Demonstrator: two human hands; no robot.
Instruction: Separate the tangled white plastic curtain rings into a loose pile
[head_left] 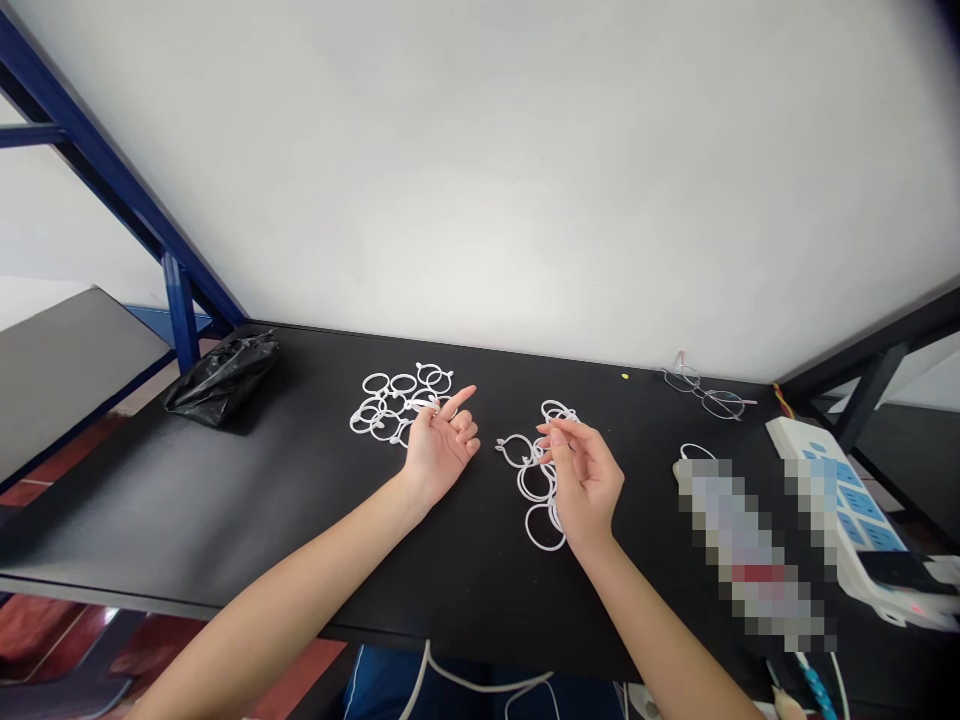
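Two piles of white plastic rings lie on a black table. My left hand rests palm up at the near right edge of the left pile. Its index finger is stretched out, the other fingers are loosely curled, and the palm holds nothing. My right hand hovers over the right pile, with thumb and fingertips pinched on one white ring at the pile's top. Part of this pile is hidden under the hand.
A crumpled black plastic bag lies at the table's far left. Spectacles sit by the white wall at the back right. A white and blue power strip and a blurred-out object occupy the right side. Blue frame posts stand on the left.
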